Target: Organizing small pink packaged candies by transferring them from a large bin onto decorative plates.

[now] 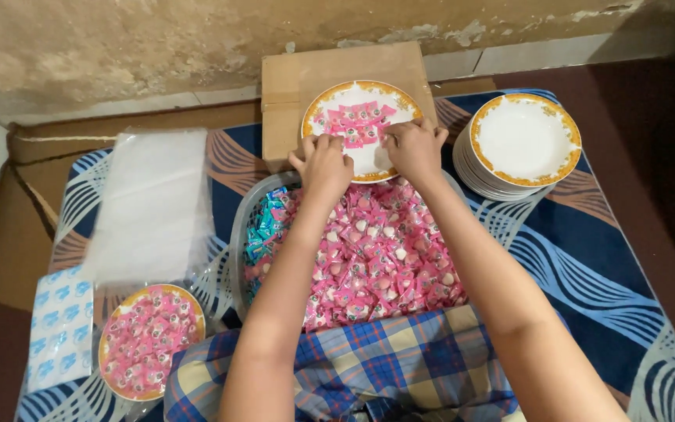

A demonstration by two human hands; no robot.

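A white plate with a gold rim (384, 92) rests on a cardboard box (291, 78) at the far side, with several pink wrapped sweets (357, 117) laid in rows on it. My left hand (322, 162) and my right hand (414, 144) both reach onto the near half of this plate, fingers curled down on the sweets. I cannot see what the fingertips pinch. Below my forearms, a clear basin (237, 234) is heaped with pink sweets (376, 258) and some teal packets (261, 230) at its left.
A stack of white gold-rimmed plates (521, 141) stands at the right. A pile of clear plastic bags (154, 203) lies at the left. A wrapped plate full of pink sweets (150, 340) and a light blue packet (60, 324) sit near left. A blue patterned mat (603, 258) covers the floor.
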